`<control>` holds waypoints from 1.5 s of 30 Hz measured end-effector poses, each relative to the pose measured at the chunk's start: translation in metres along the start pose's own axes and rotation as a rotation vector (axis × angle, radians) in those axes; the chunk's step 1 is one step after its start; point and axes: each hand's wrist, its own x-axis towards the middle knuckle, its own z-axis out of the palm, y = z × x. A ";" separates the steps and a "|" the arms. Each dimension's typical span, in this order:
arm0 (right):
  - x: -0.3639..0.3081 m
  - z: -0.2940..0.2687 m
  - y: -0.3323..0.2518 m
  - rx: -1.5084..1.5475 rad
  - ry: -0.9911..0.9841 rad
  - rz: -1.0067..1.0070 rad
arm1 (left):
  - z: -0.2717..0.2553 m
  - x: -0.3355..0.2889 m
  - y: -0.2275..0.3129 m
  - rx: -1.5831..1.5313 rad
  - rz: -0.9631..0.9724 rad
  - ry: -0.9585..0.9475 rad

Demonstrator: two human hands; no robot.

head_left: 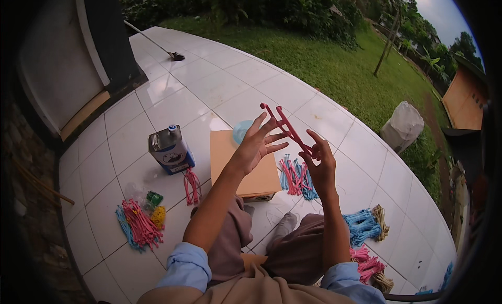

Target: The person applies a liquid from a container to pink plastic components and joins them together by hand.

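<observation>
A pink two-pronged plastic piece [285,125] with short crossbars is raised in front of me, above the cardboard box. Between thumb and fingers, my right hand [320,165] pinches its lower end. My left hand [253,149] is beside the piece with its fingers spread; its fingertips come close to the prongs, and I cannot tell if they touch. Below my hands is the brown cardboard box [222,160], with a light blue round dish [241,131] on its far part. Pink and blue plastic pieces [298,178] lie on the tiles right of the box.
A blue and grey rectangular can [171,149] stands left of the box, near pink strips [192,186]. Further left are a pink and blue bundle [140,225] and small bags, green [153,199] and yellow [158,217]. Blue bundles [361,224] and pink bundles [367,265] lie at my right.
</observation>
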 end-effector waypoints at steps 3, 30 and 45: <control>-0.008 0.012 -0.003 -0.261 -0.073 -0.202 | 0.014 -0.001 -0.006 0.161 0.064 0.124; 0.004 -0.002 -0.005 0.564 0.145 0.394 | 0.016 -0.002 -0.006 0.285 0.129 0.006; 0.022 0.028 0.084 0.906 -0.574 0.654 | -0.105 -0.004 -0.028 0.712 -0.050 0.123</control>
